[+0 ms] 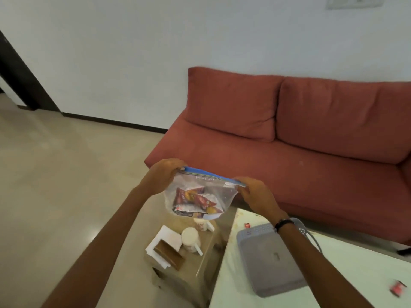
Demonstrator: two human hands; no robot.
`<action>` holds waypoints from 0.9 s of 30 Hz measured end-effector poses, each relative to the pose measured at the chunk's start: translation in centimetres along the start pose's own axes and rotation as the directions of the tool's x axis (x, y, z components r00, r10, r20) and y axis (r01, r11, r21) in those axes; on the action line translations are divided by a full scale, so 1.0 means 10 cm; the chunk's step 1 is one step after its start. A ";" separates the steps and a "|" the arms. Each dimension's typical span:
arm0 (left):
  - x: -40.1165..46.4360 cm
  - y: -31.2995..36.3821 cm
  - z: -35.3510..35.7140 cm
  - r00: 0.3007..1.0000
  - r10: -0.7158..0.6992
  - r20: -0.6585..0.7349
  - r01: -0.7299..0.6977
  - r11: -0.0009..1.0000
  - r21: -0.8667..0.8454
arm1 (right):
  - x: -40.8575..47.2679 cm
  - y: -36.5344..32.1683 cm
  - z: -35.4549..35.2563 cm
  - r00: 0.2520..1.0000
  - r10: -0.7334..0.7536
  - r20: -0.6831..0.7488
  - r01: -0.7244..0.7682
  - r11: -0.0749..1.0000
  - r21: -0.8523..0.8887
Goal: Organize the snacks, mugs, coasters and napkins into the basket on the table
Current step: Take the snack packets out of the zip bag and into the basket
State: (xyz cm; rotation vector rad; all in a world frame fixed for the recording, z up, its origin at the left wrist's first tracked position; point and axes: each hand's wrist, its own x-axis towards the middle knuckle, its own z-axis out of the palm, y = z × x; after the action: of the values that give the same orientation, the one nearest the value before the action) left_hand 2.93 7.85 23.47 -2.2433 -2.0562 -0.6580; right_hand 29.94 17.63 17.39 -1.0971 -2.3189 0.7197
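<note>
Both arms stretched forward and up from the bottom of the view, forearms bare, elbows low. Left hand [163,174] curled over the left end of a clear zip bag [200,196], fingers [171,162] closed over the blue seal strip [211,174], pinching the bag's corner. Right hand [255,193] clamped on the right end of the same strip, knuckles up, with a dark bracelet [283,223] round the wrist. Bag held in the air between the two hands, strip tilted down toward the right, pouch hanging below it. Inside, red snack packets [195,200] bunched at the bottom; smaller items there too blurred to name.

Below the bag, on a low brown stool or side table [206,258]: two white mugs [190,238], one beyond the other, just beside a stack of white napkins [166,240] with brown coasters [169,254] lying on top. To the right, a white table [333,285] carrying a grey perforated basket [266,263], partly behind the right forearm, and a small red item [398,290] near the right edge, blurred. Beyond, a red sofa [311,130] against a white wall.
</note>
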 end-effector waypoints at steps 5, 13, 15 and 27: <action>0.05 0.98 -0.01 0.998 0.002 0.057 0.002 0.997 -0.074 | -0.72 0.23 -0.95 0.995 0.059 0.080 -0.068 0.990 0.124; 0.11 2.57 0.15 0.996 -0.063 0.060 0.082 0.907 -0.413 | -2.02 0.67 -2.30 0.980 0.158 0.122 -0.194 0.898 0.394; 0.11 2.88 0.23 0.995 -0.065 0.071 0.092 0.870 -0.484 | -2.28 0.77 -2.56 0.976 0.196 0.093 -0.217 0.870 0.444; 0.21 4.09 0.67 0.984 -0.017 0.178 0.130 0.749 -0.650 | -3.30 1.20 -3.37 0.946 0.310 0.096 -0.318 0.827 0.464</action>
State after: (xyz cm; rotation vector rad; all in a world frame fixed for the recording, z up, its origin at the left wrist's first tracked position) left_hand 44.11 6.58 28.65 -2.6277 -2.2468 -1.4660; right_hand 75.84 6.31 28.82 -1.2416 -1.8293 1.3435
